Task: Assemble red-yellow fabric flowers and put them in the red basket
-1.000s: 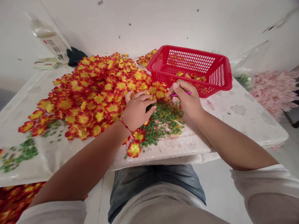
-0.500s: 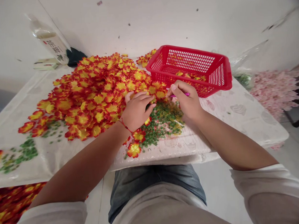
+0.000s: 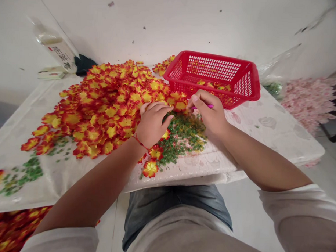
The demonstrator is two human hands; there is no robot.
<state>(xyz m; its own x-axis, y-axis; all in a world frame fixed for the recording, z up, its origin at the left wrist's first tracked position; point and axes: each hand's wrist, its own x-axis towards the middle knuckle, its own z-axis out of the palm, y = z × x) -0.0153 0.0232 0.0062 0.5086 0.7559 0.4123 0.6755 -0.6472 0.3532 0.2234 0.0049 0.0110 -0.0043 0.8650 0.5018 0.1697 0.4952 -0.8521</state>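
A big heap of red-and-yellow fabric flowers covers the middle of the white table. My left hand, a red string at its wrist, rests at the heap's near right edge with fingers curled on a flower. My right hand is closed round a thin pink tool, whose tip points left toward the flower under my left fingers. Between and below both hands lies a pile of small green plastic pieces.
A red mesh basket holding a few flowers stands just behind my right hand. A labelled plastic bag leans on the wall at back left. Pink flowers lie off the table's right side; more orange flowers show at lower left.
My left hand has slid slightly toward the right hand, its fingers curling more. The right hand and the pink tool have barely shifted.
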